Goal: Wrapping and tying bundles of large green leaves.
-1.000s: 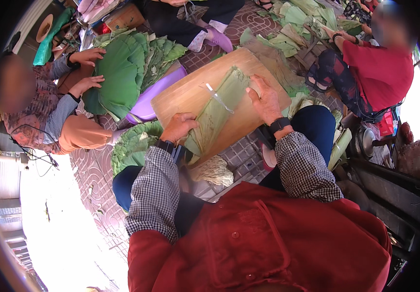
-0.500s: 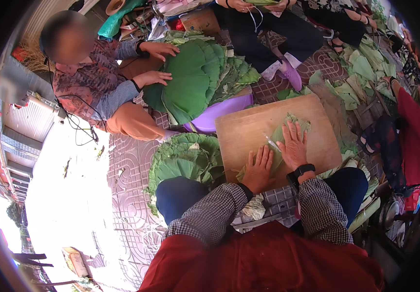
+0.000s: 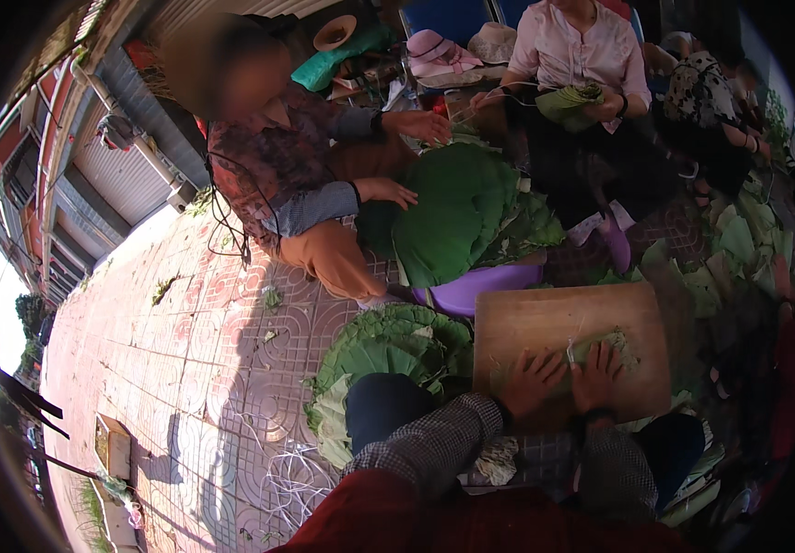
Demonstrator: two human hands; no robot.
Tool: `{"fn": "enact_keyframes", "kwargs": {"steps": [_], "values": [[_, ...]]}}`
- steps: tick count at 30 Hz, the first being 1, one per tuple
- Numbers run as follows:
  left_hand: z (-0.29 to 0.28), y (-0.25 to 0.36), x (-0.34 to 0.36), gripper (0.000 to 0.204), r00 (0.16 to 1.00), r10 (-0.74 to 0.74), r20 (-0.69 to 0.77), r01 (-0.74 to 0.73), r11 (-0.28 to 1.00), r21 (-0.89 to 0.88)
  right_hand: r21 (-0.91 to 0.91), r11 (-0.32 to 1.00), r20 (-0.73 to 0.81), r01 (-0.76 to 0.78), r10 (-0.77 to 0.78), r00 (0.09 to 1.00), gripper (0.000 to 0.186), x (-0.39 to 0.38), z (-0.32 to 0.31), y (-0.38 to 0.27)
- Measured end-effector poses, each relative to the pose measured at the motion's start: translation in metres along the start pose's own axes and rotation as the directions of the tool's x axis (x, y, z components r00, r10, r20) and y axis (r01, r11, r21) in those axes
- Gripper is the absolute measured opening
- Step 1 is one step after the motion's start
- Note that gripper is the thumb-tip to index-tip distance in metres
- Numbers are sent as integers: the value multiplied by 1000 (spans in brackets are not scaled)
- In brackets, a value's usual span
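Both my hands lie palm down with fingers stretched on a folded pale green leaf bundle [image 3: 625, 356] on a wooden board [image 3: 554, 313]. My left hand [image 3: 531, 385] covers its left part; my right hand [image 3: 597, 376] rests beside it on the right, with a thin white strip under or next to its fingers. Much of the bundle is hidden beneath my hands. A round stack of green leaves [image 3: 388, 336] sits left of the board, by my left knee.
A co-worker [image 3: 268, 194] at left touches large leaves [image 3: 443, 212] over a purple basin [image 3: 471, 297]. Another person [image 3: 572, 46] behind holds folded leaves [image 3: 568, 103]. Loose leaves [image 3: 734, 235] lie at right; white strings [image 3: 287, 484] lie on the paving at lower left.
My hands went from gripping both ends of the bundle to lying flat on it, closer together. The view has swung up and left, bringing more of the co-workers and street in.
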State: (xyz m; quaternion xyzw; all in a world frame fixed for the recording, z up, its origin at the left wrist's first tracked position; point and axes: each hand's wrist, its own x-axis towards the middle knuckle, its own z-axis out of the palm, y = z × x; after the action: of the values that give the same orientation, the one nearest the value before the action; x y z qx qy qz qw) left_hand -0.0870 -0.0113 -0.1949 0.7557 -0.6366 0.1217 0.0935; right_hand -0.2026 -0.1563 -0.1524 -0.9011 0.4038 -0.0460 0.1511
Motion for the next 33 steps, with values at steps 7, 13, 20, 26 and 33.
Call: {"fn": "enact_keyframes", "kwargs": {"steps": [7, 13, 20, 26, 33], "values": [[-5, -9, -3, 91, 982, -182, 48, 185, 979, -86, -172, 983, -115, 70, -91, 989, 76, -12, -17, 14], [-12, 3, -11, 99, 970, -227, 85, 234, 969, -82, -162, 921, -31, 355, -364, 931, 74, -13, 13, 11], [-6, 3, -9, 93, 977, -179, 117, 187, 980, -67, -173, 935, -81, 311, -328, 941, 72, -26, 15, 10], [-25, -29, 5, 91, 967, -89, 239, 115, 989, -95, -14, 972, -109, 236, -236, 966, 72, -23, 6, -4], [-30, -9, 15, 99, 956, -161, 245, 197, 971, -132, -46, 994, -176, 102, -109, 978, 75, -12, 7, 49]]}}
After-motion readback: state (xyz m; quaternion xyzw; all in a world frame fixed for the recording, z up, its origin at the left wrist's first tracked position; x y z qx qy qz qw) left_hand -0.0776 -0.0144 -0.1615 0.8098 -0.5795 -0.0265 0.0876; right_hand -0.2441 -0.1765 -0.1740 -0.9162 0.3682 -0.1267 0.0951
